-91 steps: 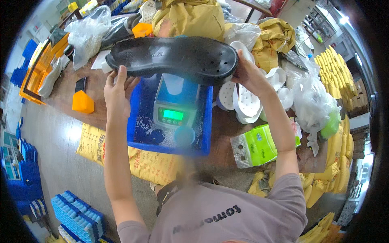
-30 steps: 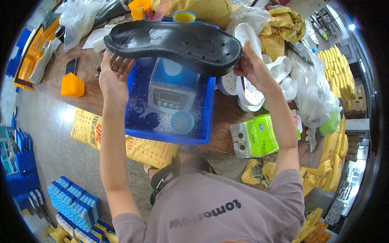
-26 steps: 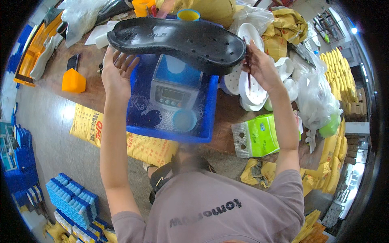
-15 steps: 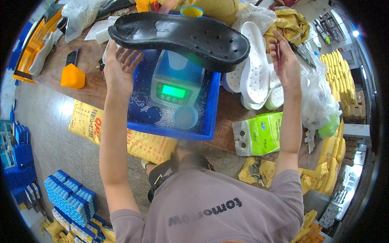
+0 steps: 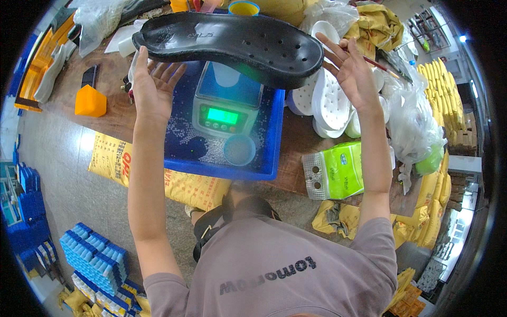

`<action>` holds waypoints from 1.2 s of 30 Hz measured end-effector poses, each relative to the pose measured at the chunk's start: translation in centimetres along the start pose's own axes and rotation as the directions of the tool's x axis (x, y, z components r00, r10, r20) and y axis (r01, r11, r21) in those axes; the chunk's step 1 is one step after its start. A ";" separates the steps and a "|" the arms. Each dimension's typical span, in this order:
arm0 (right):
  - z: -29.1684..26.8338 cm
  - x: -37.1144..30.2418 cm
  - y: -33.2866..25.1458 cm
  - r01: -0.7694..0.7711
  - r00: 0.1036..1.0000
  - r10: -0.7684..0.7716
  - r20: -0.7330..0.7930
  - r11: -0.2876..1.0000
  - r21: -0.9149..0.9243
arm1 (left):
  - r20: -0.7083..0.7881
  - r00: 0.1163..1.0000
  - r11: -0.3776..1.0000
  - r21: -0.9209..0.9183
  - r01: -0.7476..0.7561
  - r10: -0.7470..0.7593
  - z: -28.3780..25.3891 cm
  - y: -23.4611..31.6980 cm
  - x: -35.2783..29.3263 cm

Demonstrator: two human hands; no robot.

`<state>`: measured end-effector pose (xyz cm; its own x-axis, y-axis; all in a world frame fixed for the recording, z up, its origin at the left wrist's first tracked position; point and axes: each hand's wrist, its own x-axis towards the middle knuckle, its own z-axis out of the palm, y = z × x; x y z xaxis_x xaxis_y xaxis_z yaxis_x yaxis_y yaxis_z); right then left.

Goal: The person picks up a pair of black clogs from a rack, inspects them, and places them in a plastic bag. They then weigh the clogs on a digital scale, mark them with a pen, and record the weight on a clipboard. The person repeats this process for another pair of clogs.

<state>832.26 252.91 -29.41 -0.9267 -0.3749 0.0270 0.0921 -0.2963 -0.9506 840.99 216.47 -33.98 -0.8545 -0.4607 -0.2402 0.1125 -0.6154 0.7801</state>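
A black shoe sole (image 5: 227, 45) with small holes in its wide end is held up level above a digital scale (image 5: 224, 105). My left hand (image 5: 153, 87) grips the narrow end, thumb at the edge and fingers partly hidden underneath. At the holed end are the fingertips of my right hand (image 5: 354, 74), its fingers spread; whether they press on the sole I cannot tell. A slim red pen-like stick (image 5: 377, 64) is tucked in that hand, pointing right. The scale, its display lit green, stands in a blue tray (image 5: 222, 170) among scattered white pellets.
A small round cup (image 5: 239, 150) sits in the tray before the scale. White soles (image 5: 332, 100) are piled at right, near a green-and-white pack (image 5: 338, 171) and clear plastic bags (image 5: 412, 127). An orange block (image 5: 90, 100) is on the table's left. Yellow sacks (image 5: 195, 187) lie below the table edge.
My right hand has come left to the sole's holed end, and the red stick now points out to the right. The sole has shifted slightly left and up with my left hand.
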 end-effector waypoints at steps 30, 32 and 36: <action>13.7 -12.4 1.3 0.048 0.984 -0.016 0.175 0.983 -0.178 | 0.285 0.907 0.908 -0.372 -0.193 0.309 -3.9 1.9 -10.0; 15.3 -15.3 3.4 -0.091 0.963 0.130 0.237 0.982 -0.166 | 0.374 0.902 0.823 -0.567 0.038 0.216 -7.2 1.1 -12.3; 18.6 -17.8 7.4 0.055 0.921 0.150 0.358 0.862 -0.504 | 0.066 0.998 0.929 -0.371 0.006 0.020 -14.6 0.8 -18.0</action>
<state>856.18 241.02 -31.18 -0.7096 -0.7046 -0.0071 -0.1556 0.1664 -0.9737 863.84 214.93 -37.41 -0.8839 -0.4292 -0.1858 0.2871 -0.8115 0.5089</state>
